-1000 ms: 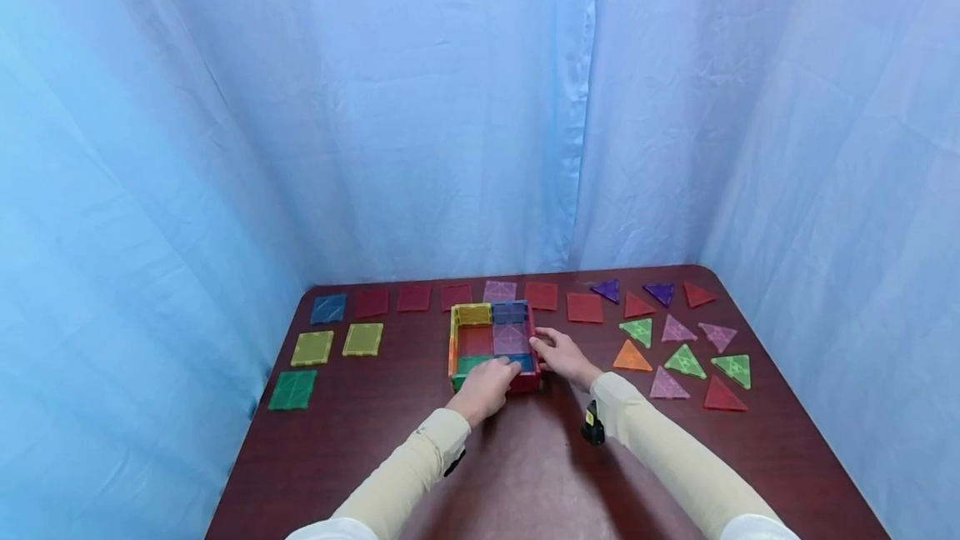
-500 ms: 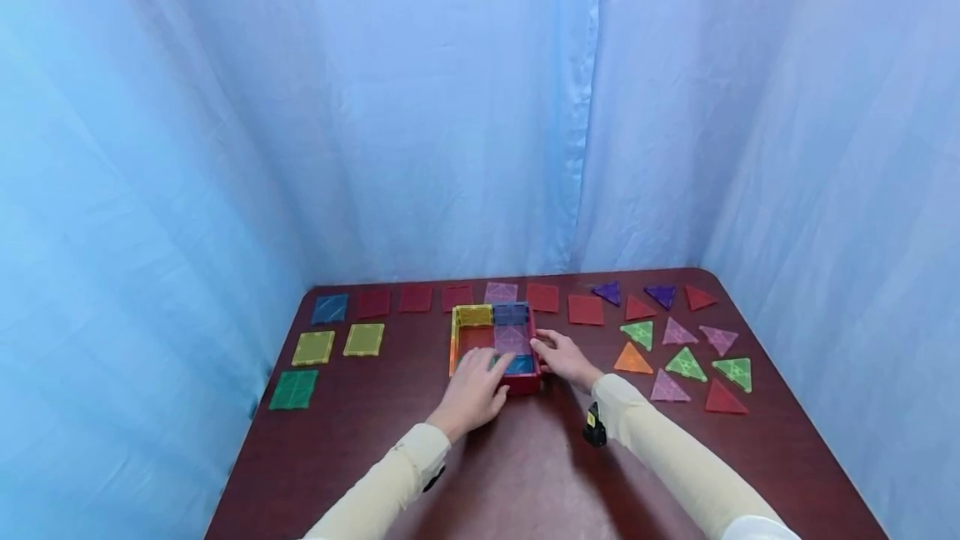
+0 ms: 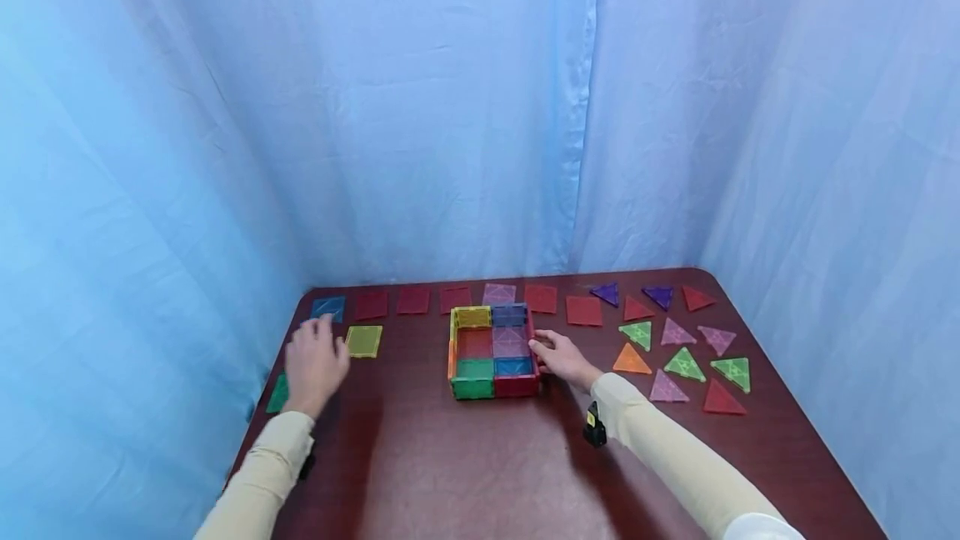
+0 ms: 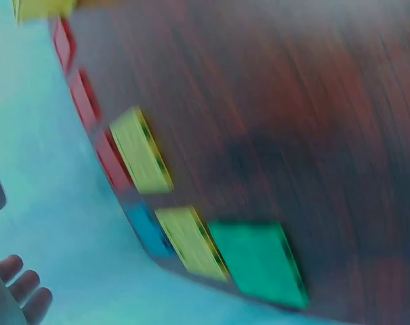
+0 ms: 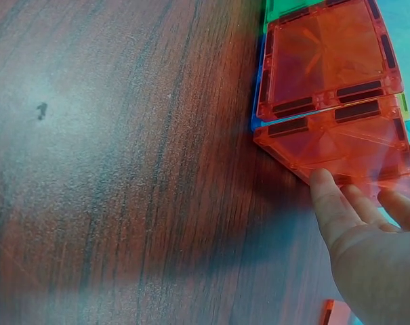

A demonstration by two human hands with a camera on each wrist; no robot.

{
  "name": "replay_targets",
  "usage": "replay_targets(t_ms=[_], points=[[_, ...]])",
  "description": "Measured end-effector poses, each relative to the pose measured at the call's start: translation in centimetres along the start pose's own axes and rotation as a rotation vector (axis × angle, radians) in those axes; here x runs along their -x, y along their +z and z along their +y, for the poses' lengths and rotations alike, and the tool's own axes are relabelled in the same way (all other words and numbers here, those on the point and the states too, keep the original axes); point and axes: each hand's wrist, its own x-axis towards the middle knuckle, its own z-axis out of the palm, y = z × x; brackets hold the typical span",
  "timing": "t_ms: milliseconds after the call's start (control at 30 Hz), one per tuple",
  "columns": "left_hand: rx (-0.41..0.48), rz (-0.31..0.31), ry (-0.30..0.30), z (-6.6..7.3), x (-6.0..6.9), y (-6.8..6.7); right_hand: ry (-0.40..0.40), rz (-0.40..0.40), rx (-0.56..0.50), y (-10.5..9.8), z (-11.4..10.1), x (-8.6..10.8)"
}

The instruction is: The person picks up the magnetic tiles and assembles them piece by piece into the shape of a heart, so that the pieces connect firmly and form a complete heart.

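Note:
A low open-topped box of coloured magnetic tiles [image 3: 474, 388] stands mid-table, with green and red tiles along its front and yellow and blue at its back. My right hand [image 3: 567, 359] rests its fingertips against the red side wall [image 5: 326, 61], fingers mostly straight. Over at the left, my left hand [image 3: 315, 363] hovers above the loose square tiles with its fingers spread and nothing visible in them. It hides one yellow tile [image 4: 191, 240] in the head view and partly covers the green tile [image 4: 259, 263]. Another yellow tile [image 3: 363, 341] lies just right of it.
A row of square tiles, including a red one [image 3: 413, 300], runs along the back edge of the table [image 3: 435, 473]. Several triangle tiles, such as an orange one [image 3: 632, 359], lie at the right. Blue curtains [image 3: 450, 107] hang around the table.
My left hand has let go of the box's front wall and swung left over the loose square tiles. The right hand stays at the box's right side.

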Motion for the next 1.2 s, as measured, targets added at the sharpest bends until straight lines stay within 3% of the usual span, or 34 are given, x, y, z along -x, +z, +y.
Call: replay_targets(t_ms=[133,300,433,600,667,733,900,1000,1100,1200], points=[[-0.013,-0.066,-0.12,-3.3,-0.3,-1.9,0.001,0.004,0.011,-0.1,0.1,-0.2],[-0.017,-0.207,-0.227,-5.6,-0.3,-2.8,0.003,0.006,0.009,-0.2,0.1,-0.2],[-0.041,-0.337,-0.298,-6.5,0.9,-1.8,0.007,0.009,0.011,-0.3,0.0,-0.1],[-0.045,-0.636,-0.431,-6.6,3.5,0.2,0.008,0.004,0.008,-0.2,0.0,0.2],[-0.043,-0.718,-0.481,-6.4,4.4,0.8,0.008,-0.007,0.0,-0.1,0.0,0.3],[-0.036,-0.741,-0.508,-6.1,5.0,1.5,0.0,-0.015,0.0,-0.1,0.0,0.4],[0.025,-0.676,-0.581,-6.1,5.5,1.9,0.004,0.001,-0.013,-0.2,-0.1,0.4],[0.066,-0.671,-0.62,-6.4,5.7,1.9,0.007,0.015,-0.007,-0.2,0.0,0.3],[0.058,-0.687,-0.605,-6.9,6.1,1.7,0.013,0.019,-0.001,-0.1,0.1,0.3],[-0.004,-0.664,-0.545,-7.2,6.6,1.5,0.013,0.021,0.002,0.1,0.3,0.3]])
